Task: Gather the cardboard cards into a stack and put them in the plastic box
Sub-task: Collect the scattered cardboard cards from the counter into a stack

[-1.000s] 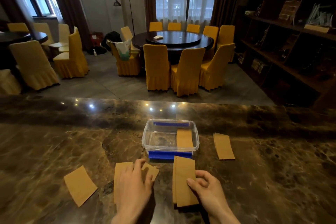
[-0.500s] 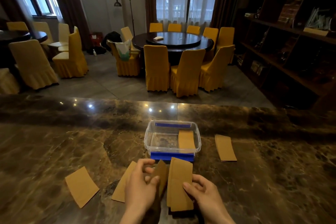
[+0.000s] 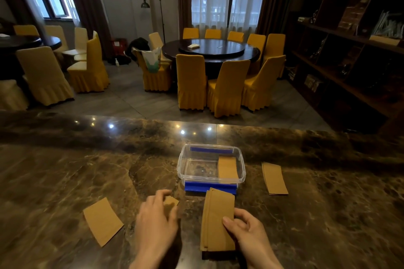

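A clear plastic box (image 3: pixel 181 172) with blue clips stands on the marble counter, with one cardboard card (image 3: pixel 227 167) lying inside at its right. My right hand (image 3: pixel 244 228) holds a small stack of cards (image 3: pixel 215 218) just in front of the box. My left hand (image 3: pixel 156 220) grips another card (image 3: pixel 171 202), mostly hidden under the fingers. One loose card (image 3: pixel 102 220) lies to the left of my hands. Another loose card (image 3: pixel 274 178) lies right of the box.
The dark marble counter (image 3: pixel 65 170) stretches wide on both sides, and its far edge runs behind the box. Beyond it are a round table with yellow chairs (image 3: pixel 227 87) and dark shelving (image 3: pixel 349 50) on the right.
My left hand picked up the cards that lay flat in front of the box and now holds them lifted. The stack in my right hand shifted slightly right.
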{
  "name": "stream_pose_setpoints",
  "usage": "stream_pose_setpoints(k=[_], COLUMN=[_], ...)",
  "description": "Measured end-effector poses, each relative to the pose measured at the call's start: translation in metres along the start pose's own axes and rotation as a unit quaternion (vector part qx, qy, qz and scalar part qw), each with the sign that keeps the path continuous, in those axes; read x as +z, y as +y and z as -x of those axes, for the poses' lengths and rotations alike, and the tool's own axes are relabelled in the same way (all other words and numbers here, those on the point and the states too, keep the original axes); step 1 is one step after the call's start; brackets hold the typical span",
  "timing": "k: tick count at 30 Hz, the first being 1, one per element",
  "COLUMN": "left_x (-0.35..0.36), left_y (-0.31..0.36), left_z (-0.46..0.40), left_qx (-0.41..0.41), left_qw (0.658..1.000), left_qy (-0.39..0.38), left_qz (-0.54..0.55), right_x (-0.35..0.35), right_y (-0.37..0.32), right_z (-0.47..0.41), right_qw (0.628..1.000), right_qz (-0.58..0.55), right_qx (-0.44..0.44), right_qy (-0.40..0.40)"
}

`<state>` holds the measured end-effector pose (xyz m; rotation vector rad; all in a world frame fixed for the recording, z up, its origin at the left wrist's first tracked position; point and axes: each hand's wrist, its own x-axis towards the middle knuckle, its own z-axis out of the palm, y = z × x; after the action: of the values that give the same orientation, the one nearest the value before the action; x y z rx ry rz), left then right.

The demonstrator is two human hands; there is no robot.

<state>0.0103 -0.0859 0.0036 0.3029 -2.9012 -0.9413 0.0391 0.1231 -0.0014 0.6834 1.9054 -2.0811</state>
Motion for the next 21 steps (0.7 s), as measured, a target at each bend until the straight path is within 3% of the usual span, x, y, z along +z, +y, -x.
stream_pose_setpoints(k=[4, 10, 12, 15, 17, 21], left_x=[-0.001, 0.007, 0.006, 0.001, -0.004, -0.008], left_y=[-0.022, -0.007, 0.001, 0.010, 0.010, 0.014], left_z=[-0.010, -0.013, -0.017, -0.019, -0.020, -0.013], left_qx=[-0.008, 0.011, -0.017, -0.075, -0.094, -0.088], left_qw=[0.981, 0.980, 0.989, 0.993, 0.975, 0.928], left_qy=[-0.040, -0.036, -0.060, -0.062, -0.063, -0.091], left_qz=[-0.190, -0.193, -0.133, 0.059, 0.191, 0.350], right_x=[-0.002, 0.000, 0.001, 0.006, 0.015, 0.035], right_y=[0.001, 0.001, 0.000, -0.001, -0.002, -0.005], right_z=[-0.001, -0.005, -0.006, -0.007, -0.008, -0.009], right_qw=[1.000, 1.000, 0.999, 0.999, 0.998, 0.999], right_qz=[-0.002, -0.016, -0.025, -0.044, -0.048, -0.038], right_qx=[0.006, 0.006, 0.011, 0.019, 0.027, 0.017], right_qy=[0.012, 0.022, 0.023, 0.010, -0.014, -0.032])
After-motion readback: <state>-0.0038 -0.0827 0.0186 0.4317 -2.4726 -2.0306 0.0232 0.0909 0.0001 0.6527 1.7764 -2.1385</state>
